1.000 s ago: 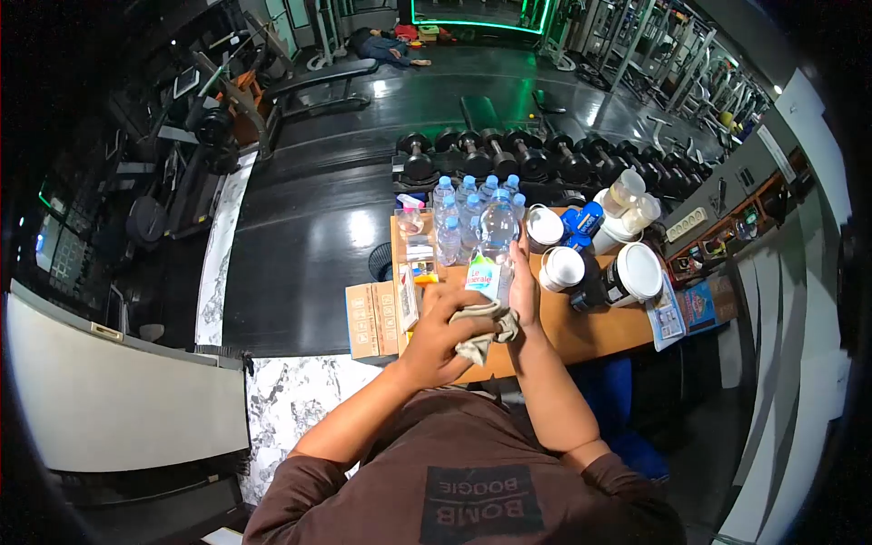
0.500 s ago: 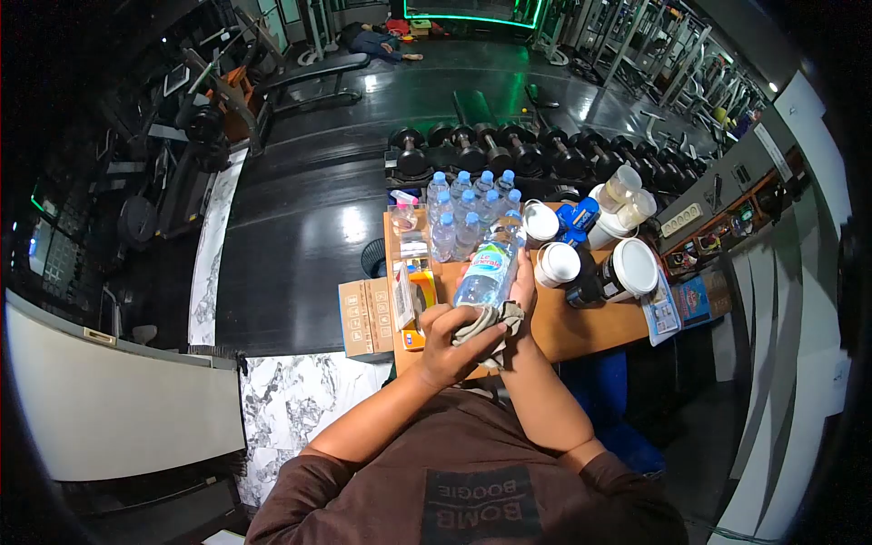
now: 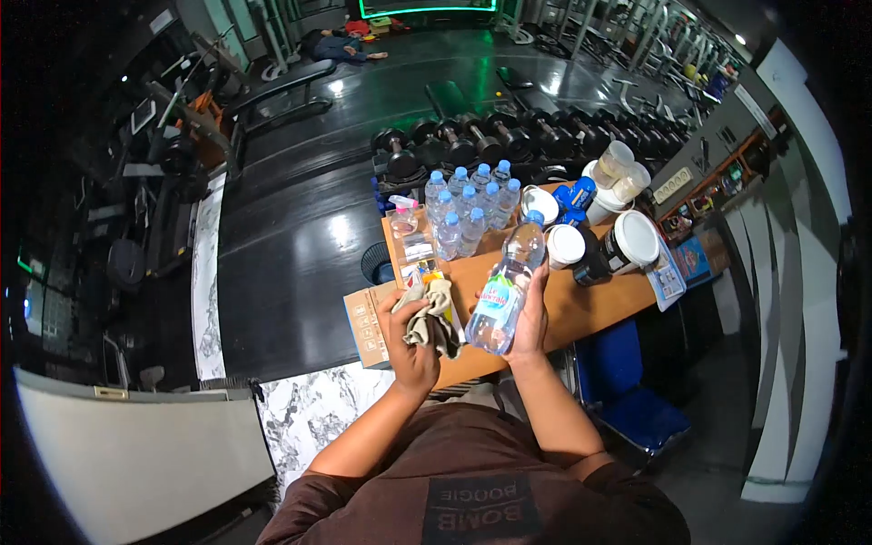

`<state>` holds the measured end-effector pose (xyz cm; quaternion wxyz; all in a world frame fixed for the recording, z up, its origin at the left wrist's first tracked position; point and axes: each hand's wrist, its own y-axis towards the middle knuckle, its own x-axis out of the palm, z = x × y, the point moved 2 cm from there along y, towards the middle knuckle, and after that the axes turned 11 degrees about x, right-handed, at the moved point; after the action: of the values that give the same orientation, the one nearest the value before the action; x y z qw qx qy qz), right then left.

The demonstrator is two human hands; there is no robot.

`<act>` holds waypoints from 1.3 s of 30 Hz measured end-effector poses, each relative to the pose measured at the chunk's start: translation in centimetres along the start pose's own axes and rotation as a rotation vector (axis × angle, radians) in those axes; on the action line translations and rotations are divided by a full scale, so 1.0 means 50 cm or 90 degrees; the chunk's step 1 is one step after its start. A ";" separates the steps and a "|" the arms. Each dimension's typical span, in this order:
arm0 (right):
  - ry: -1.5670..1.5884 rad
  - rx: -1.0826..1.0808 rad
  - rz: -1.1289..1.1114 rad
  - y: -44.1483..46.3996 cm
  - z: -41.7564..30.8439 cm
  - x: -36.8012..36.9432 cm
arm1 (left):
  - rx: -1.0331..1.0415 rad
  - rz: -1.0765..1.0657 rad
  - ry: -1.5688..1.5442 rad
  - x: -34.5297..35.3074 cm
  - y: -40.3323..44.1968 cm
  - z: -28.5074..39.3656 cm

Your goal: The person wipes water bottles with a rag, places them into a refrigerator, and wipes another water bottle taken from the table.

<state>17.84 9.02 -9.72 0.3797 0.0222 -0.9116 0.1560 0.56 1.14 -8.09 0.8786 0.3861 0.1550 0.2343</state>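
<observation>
A clear labelled bottle (image 3: 501,300) with a blue cap is tilted in my right hand (image 3: 531,320), whose fingers wrap its side. My left hand (image 3: 411,350) grips a crumpled grey-beige cloth (image 3: 431,318), apart from the bottle and to its left. Both hands are over the near part of the wooden table (image 3: 572,311). Several similar bottles (image 3: 470,209) stand upright in a group on the table just beyond.
White-lidded tubs (image 3: 636,238) and a blue object (image 3: 574,200) sit at the table's right. Left are a cardboard box (image 3: 367,327) and a dark basket (image 3: 377,263). Dumbbells (image 3: 454,143) line a rack behind; a blue chair (image 3: 627,386) is right. A person (image 3: 338,47) lies far back.
The cloth in my left hand has come away from the bottle's base and moved left. The bottle, still in my right hand, now shows its bottom end. The view has shifted somewhat.
</observation>
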 end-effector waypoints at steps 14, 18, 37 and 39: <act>-0.139 -0.150 0.046 -0.213 0.005 -0.098 | -0.667 -0.210 -0.513 -0.135 -0.099 -0.076; -0.056 -0.157 0.012 -0.281 0.022 -0.128 | -0.709 -0.196 -0.481 -0.152 -0.118 -0.050; -0.007 -0.364 0.411 -0.573 0.369 0.015 | -0.792 -0.620 -0.642 -0.209 -0.097 -0.089; -0.004 -0.392 0.447 -0.608 0.430 0.045 | -0.819 -0.702 -0.637 -0.244 -0.105 -0.099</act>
<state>6.34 -26.17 -14.25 0.2901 -0.4009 -0.8690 -0.0028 -10.42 -5.47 -14.14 0.8717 -0.2376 -0.2336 -0.3592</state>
